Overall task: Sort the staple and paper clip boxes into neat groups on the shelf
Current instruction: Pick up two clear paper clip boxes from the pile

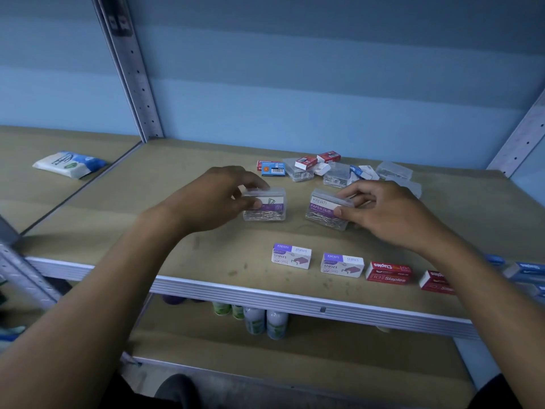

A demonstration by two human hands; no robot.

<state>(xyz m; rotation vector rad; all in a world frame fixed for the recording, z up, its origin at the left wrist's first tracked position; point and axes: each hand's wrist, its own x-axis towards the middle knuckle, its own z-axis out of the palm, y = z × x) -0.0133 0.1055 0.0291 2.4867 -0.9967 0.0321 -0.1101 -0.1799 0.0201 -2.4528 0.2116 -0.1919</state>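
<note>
Head view shows both hands at mid-shelf (206,160), each on a clear paper clip box. Left hand (215,199) pinches the left clear box (265,206) by its top, fingers curled over the lid; right hand (386,214) grips the right clear box (328,209), which sits tilted. Such boxes look light, stiff and slick — best held across the short sides, lid kept shut, since loose clips would likely scatter. Along the front edge stand two purple staple boxes (291,256) and red staple boxes (388,271) in a row. An unsorted pile (330,169) crowds the back edge — open room lies left of centre.
</note>
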